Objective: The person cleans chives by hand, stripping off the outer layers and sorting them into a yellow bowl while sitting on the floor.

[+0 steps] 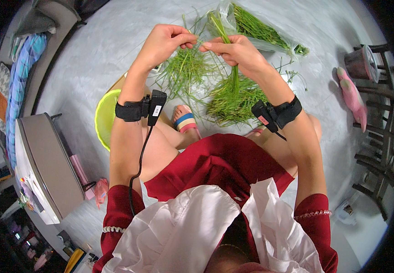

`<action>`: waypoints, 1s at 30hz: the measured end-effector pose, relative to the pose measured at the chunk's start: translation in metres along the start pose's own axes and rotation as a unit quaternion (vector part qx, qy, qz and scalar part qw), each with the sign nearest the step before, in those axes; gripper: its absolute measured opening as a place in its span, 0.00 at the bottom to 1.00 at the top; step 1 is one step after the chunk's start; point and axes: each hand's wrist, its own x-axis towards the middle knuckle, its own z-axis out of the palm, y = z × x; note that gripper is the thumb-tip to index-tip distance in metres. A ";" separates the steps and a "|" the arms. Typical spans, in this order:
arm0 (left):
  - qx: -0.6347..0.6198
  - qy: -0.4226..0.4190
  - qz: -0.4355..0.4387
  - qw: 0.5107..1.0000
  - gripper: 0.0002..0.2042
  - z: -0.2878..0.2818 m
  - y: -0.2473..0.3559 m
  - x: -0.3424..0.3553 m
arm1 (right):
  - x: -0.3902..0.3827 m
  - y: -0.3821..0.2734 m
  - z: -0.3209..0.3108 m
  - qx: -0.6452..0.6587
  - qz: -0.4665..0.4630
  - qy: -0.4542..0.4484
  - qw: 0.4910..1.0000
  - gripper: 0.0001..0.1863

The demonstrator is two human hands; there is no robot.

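Note:
My right hand (240,52) is closed round an upright bunch of long thin green stalks (217,26), which look like chives. The bunch sticks out above and below the fingers. Just left of it, my left hand (167,41) is pinched at the fingertips on a fine pale-green stalk (199,41) between the two hands. Below the hands, a loose, scattered heap of green scraps (185,70) lies on the floor. A denser pile of green stalks (231,104) lies to its right, nearer my feet.
A clear plastic bag (226,13) with more stalks (257,25) lies beyond my right hand. A lime-green basin (105,119) stands left of my knee, partly hidden by my forearm. Dark chairs (378,154) and a pink plush-looking item (351,95) are at right; a grey-brown cabinet (51,164) is at left.

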 end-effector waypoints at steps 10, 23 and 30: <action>-0.003 -0.018 -0.010 1.000 0.09 -0.006 -0.003 0.000 | 0.001 0.000 -0.002 0.034 0.016 -0.025 0.999 0.11; -0.033 0.072 -0.015 0.997 0.07 -0.012 -0.012 0.001 | -0.002 0.002 -0.003 0.001 0.014 -0.008 1.000 0.13; 0.084 0.127 -0.045 0.987 0.10 -0.022 -0.043 0.007 | -0.001 0.003 -0.005 0.004 0.017 -0.009 1.000 0.14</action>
